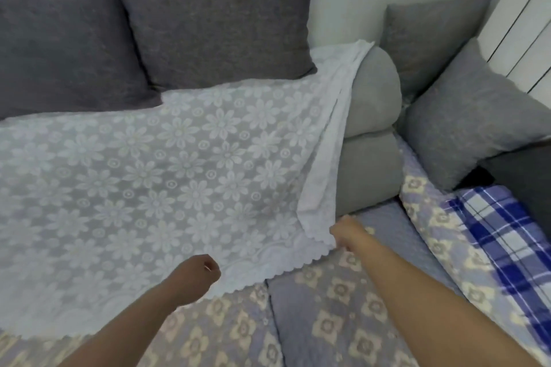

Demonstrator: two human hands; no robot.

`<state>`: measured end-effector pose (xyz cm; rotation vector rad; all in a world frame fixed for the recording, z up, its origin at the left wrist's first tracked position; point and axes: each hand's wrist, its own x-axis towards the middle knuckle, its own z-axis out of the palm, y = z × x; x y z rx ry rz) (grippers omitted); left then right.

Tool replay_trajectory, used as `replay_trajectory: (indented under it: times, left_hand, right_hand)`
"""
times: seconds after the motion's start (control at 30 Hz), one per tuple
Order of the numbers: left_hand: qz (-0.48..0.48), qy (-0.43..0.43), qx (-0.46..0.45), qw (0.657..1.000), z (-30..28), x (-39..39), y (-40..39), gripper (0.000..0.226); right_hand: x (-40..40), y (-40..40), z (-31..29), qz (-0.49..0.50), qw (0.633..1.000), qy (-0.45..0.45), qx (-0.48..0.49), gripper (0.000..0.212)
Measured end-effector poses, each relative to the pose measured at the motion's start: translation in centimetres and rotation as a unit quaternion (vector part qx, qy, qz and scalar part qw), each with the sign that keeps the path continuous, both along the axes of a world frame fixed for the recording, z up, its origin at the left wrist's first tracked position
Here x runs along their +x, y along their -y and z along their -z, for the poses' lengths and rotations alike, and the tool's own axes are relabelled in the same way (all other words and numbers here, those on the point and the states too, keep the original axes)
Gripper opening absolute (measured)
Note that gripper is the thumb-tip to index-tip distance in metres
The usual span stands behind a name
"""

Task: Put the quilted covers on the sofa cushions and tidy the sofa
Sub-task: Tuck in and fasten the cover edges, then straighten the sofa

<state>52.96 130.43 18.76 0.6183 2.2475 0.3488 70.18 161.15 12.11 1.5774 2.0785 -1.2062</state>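
Right hand [347, 234]: grip closed, fingers curled round the scalloped corner of the white lace throw [167, 164], at the sofa's front edge beside the grey armrest [372, 134].

Left hand [199, 274]: grip closed in a fist on the same scalloped hem, further along the front edge; fingertips partly hidden, so the exact pinch cannot be told.

White lace throw: flower-patterned, spread over the sofa seat; its right side is folded back in a plain white band running up against the armrest toward the back corner.

Quilted cover [334, 301]: blue-grey with cream flowers, already lying on the seat cushions below the hem and along the front edge. A second quilted piece [441, 247] lies crumpled toward the right edge, touching a blue checked cloth [492, 232].

Dark grey cushions [208, 18]: two, upright along the back edge. Lighter grey cushions [465, 116]: two, tilted in the right corner.

Step in hand, judged: squaring the throw. Advice: keep both grips level, draw the hem evenly toward the front edge, unfold the turned-back band flat, avoid dragging the quilted cover beneath.
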Motion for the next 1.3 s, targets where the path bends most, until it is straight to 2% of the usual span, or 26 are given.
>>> replay_trajectory:
  times: [0.1,0.17,0.2,0.3,0.33,0.37,0.47,0.5,0.53,0.57,0.6,0.63,0.67,0.77,0.83,0.87,0.97,1.03,1.1,1.17,1.23,1.3]
  left_hand:
    - [0.068,-0.053,0.002,0.996,-1.5,-1.5,-7.1,0.02]
    - [0.132,-0.101,-0.007,0.986,-2.3,-3.1,-11.8,0.027]
    - [0.17,-0.132,-0.024,0.976,-2.7,-3.9,-14.0,0.031]
    - [0.247,-0.244,-0.037,0.937,-4.1,-7.2,-21.9,0.039]
    - [0.26,-0.275,-0.027,0.925,-4.3,-8.3,-24.6,0.041]
    - [0.271,-0.3,-0.018,0.914,-4.4,-9.3,-27.0,0.043]
    - [0.276,-0.348,0.002,0.896,-3.3,-12.0,-33.8,0.052]
    - [0.268,-0.354,-0.002,0.896,-2.8,-12.3,-34.8,0.056]
    - [0.268,-0.377,0.009,0.887,-2.1,-13.1,-37.7,0.06]
    - [0.264,-0.393,0.003,0.881,-1.5,-13.3,-39.2,0.065]
    - [0.268,-0.41,0.008,0.872,-1.5,-13.5,-40.6,0.069]
    - [0.275,-0.432,0.011,0.859,-1.4,-13.7,-42.0,0.072]
    - [0.287,-0.456,0.012,0.842,-1.3,-13.8,-43.4,0.075]
    - [0.309,-0.486,0.031,0.817,-1.8,-14.7,-46.5,0.076]
    - [0.316,-0.49,0.046,0.811,-1.9,-15.2,-49.2,0.074]
    - [0.322,-0.49,0.055,0.808,-1.9,-15.5,-50.9,0.072]
    - [0.348,-0.496,0.07,0.792,-1.8,-16.4,-55.9,0.067]
    - [0.373,-0.512,0.071,0.77,-1.2,-16.8,-58.9,0.069]
    - [0.369,-0.527,0.071,0.762,0.5,-17.3,-61.3,0.073]
    - [0.356,-0.546,0.071,0.755,2.1,-17.9,-62.1,0.07]
    - [0.348,-0.551,0.063,0.756,3.2,-18.4,-62.5,0.066]
    - [0.352,-0.553,0.072,0.752,4.0,-19.2,-62.7,0.065]
  right_hand:
    - [-1.8,-7.6,2.2,0.035,0.999,-0.03,0.009,0.027]
    - [-3.4,-12.3,4.0,0.056,0.996,-0.063,-0.012,0.039]
    - [-4.2,-13.1,2.6,0.064,0.994,-0.082,-0.029,0.042]
    - [-7.7,-16.9,0.3,0.092,0.985,-0.135,-0.047,0.02]
    - [-9.0,-18.2,0.3,0.104,0.981,-0.155,-0.051,0.023]
    - [-10.3,-19.6,0.9,0.125,0.974,-0.183,-0.055,0.036]
    - [-13.7,-24.0,2.9,0.212,0.938,-0.271,-0.031,0.092]
    - [-14.4,-24.4,3.6,0.227,0.927,-0.297,-0.032,0.102]
    - [-15.4,-26.6,4.3,0.234,0.917,-0.322,-0.023,0.1]
    - [-15.5,-27.4,4.9,0.211,0.917,-0.337,-0.02,0.084]
    - [-15.1,-28.3,5.3,0.194,0.917,-0.348,-0.008,0.054]
    - [-13.9,-29.3,6.0,0.201,0.915,-0.348,0.025,0.025]
    - [-11.9,-30.8,7.1,0.241,0.909,-0.332,0.073,0.016]
    - [-3.6,-35.4,9.6,0.38,0.895,-0.176,0.151,0.034]
    - [0.9,-38.5,10.3,0.418,0.893,-0.094,0.138,0.039]
    - [1.7,-40.3,10.8,0.423,0.893,-0.09,0.124,0.041]
    - [0.4,-44.0,9.3,0.404,0.89,-0.165,0.136,0.045]
    - [-2.3,-45.8,6.4,0.351,0.889,-0.237,0.172,0.031]
    - [-5.8,-48.1,2.8,0.296,0.883,-0.301,0.206,0.018]
    - [-9.3,-50.0,-1.0,0.234,0.875,-0.345,0.245,0.029]
    - [-12.6,-51.8,-2.9,0.175,0.889,-0.326,0.268,0.046]
    - [-15.4,-52.5,-4.4,0.081,0.927,-0.24,0.276,0.049]
